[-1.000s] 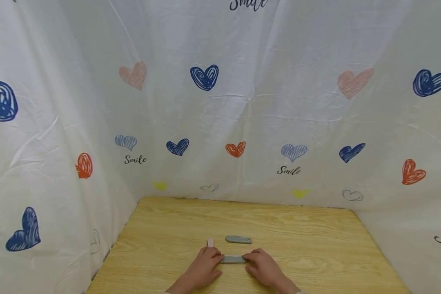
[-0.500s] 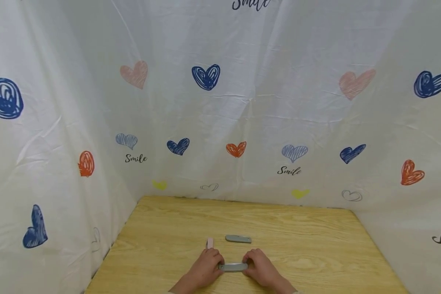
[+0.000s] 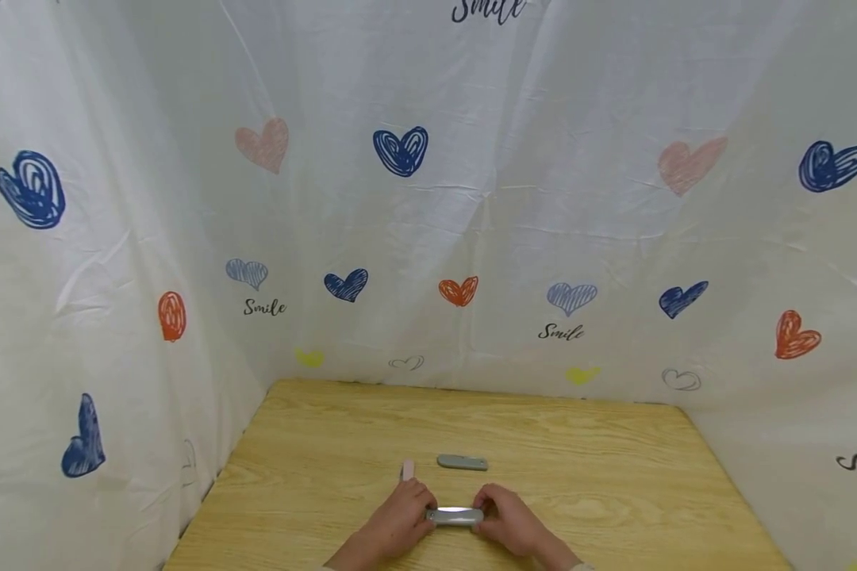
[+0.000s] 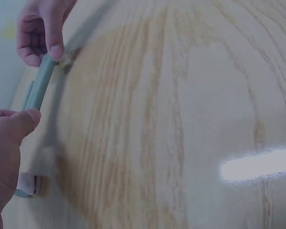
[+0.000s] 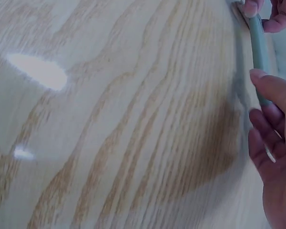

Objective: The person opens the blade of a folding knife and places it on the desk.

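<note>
Handle, slim, grey-green and shaped like a folding knife's, sits nearly level at the lower centre of the head view, held between two hands. A bright strip runs along its upper edge; metal or glare, I cannot tell. Judging from my end, the pick-up is done: both ends are in hand, and the shadow beside it in the wrist views suggests it is just off the tabletop. I make out no part swung clear of it, and anything left to do shows only as two pieces lying unheld.

Left hand pinches the handle's left end, thumb against fingers. Right hand pinches the other end; in the right wrist view its thumb lies on top and the lower fingers curl loosely.

Above them in the head view, I see a similar grey-green piece lying crosswise, and left of it a pale pink piece, partly hidden by the left hand. Heart-printed fabric fills the background.
</note>
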`<state>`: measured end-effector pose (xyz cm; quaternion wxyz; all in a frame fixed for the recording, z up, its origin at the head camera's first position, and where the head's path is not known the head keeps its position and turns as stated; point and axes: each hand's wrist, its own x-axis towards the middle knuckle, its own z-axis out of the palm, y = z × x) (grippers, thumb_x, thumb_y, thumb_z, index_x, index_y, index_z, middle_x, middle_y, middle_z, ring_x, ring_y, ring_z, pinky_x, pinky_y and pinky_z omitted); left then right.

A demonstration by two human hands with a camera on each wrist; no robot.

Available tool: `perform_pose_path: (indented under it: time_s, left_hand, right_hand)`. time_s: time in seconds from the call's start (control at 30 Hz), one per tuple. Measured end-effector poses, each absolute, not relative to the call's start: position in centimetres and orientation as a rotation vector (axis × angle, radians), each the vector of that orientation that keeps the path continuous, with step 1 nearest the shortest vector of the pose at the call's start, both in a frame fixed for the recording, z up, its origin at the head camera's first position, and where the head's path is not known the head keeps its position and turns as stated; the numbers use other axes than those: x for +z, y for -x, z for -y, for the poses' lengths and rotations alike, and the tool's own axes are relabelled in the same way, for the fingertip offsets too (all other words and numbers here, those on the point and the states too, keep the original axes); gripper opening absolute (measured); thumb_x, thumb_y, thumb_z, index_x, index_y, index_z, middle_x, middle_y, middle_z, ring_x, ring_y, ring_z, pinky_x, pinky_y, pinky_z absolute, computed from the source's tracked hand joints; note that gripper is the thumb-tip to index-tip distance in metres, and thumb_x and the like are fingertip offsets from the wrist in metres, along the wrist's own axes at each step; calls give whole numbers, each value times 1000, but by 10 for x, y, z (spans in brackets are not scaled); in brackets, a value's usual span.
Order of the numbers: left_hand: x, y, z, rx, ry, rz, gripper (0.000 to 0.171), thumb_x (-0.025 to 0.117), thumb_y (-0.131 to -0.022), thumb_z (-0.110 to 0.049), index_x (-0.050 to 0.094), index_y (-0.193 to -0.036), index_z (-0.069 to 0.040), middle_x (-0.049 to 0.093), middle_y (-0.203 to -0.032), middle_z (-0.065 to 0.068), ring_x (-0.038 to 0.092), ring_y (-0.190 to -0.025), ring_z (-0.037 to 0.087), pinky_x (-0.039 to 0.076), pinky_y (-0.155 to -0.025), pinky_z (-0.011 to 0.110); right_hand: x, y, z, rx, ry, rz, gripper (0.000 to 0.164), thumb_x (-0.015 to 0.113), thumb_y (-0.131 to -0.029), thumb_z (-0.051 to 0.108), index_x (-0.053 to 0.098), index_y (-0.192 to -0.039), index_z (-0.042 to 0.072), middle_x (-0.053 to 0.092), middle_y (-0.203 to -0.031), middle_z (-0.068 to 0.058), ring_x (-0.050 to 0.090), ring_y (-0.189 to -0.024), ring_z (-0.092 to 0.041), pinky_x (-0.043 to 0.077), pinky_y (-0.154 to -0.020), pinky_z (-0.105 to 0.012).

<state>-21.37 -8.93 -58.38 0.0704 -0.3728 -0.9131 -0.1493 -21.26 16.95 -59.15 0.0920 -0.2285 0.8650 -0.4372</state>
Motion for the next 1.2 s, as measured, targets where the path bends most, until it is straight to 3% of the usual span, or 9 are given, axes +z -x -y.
perform_pose_path:
  time_s: [0.13,0.33,0.57,0.77,0.97,1.2]
  left_hand:
    - [-574,214,89,-509,1082,2712,16,70,-88,-26,64,-100,-17,59,-97,-9,48,-91,5,46,-83,24]
    - [-565,217,86,-579,1061,2674,17,72,-87,-21,63,-102,-16,59,-101,-7,53,-96,9,50,-91,30]
    - [-562,219,84,-902,1087,2762,24,68,-91,-20,58,-111,-13,59,-102,-3,53,-88,1,50,-76,17]
    - [-561,219,81,-1005,1150,2750,13,68,-90,-20,65,-102,-15,60,-98,-4,50,-79,-4,47,-68,11]
    - [-561,219,79,-1121,1092,2832,6,70,-89,-20,67,-91,-16,62,-85,-13,48,-72,-7,45,-64,12]
    - [-567,216,84,-1420,949,2833,7,71,-88,-20,68,-90,-14,65,-85,-10,53,-74,-6,48,-67,15]
  right_hand:
    - [-584,214,-168,-1566,548,-2417,23,73,-85,14,59,-99,2,63,-93,-8,55,-78,-2,48,-66,-17]
    - [-580,219,-163,-1783,394,-2292,23,71,-86,7,59,-100,-7,63,-92,-7,58,-76,-2,51,-68,-16]
    - [-576,216,-159,-1842,394,-2185,27,70,-85,3,57,-104,-12,65,-95,-11,61,-79,-4,52,-70,-17]
    - [-572,212,-155,-1850,487,-2151,28,70,-87,6,58,-103,-13,66,-97,-17,61,-78,-4,53,-70,-17]
    - [-576,211,-155,-1864,544,-2139,27,70,-87,7,59,-101,-13,67,-92,-7,61,-76,-2,54,-69,-20]
    - [-580,210,-154,-1860,539,-2159,27,70,-87,9,60,-100,-12,67,-90,1,61,-76,-2,53,-68,-18]
